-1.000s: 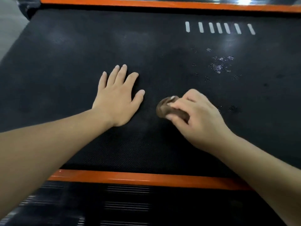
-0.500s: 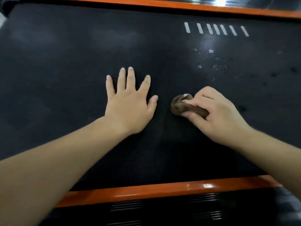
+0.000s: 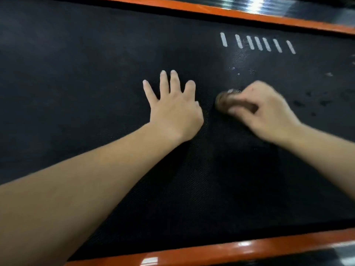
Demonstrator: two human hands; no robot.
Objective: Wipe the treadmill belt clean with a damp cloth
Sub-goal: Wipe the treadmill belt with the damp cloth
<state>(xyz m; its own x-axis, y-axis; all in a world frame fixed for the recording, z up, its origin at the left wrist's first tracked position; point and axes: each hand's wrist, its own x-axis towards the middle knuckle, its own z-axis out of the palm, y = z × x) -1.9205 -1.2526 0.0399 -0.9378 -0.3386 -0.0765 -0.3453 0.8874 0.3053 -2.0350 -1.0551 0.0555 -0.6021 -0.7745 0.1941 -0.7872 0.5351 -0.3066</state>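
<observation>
Beside cloth (image 3: 221, 102), flat left hand (image 3: 173, 110)

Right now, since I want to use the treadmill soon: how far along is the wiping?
Midway at best. The belt around the flat left hand looks free of marks. The right hand grips a brown cloth on the belt's middle. To do: dark spots to the cloth's right and pale specks beyond it.
</observation>
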